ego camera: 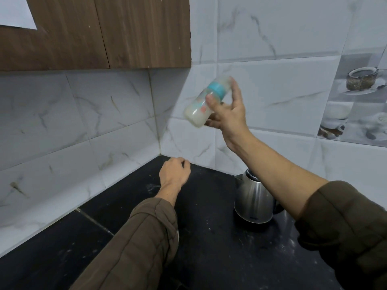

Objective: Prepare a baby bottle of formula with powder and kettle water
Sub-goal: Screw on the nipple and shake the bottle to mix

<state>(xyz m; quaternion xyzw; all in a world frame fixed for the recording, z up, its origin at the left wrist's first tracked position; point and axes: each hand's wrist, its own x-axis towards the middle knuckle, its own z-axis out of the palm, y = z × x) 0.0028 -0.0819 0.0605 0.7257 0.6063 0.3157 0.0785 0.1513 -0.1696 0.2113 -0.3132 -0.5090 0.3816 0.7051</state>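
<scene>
The right hand is gripping the baby bottle, tilted and blurred, at centre frame above the kettle. The left hand, loosely curled and empty, is resting on the counter. Judged step: mixing. Next: checking for undissolved powder.

baby bottle: motion-blurred | kettle: handle behind right forearm

Lighting: even, cool, moderately bright. Soft highlights on steel kettle. Motion blur on raised baby bottle. Wide-angle bending at frame edges; dark countertop underexposed.
</scene>
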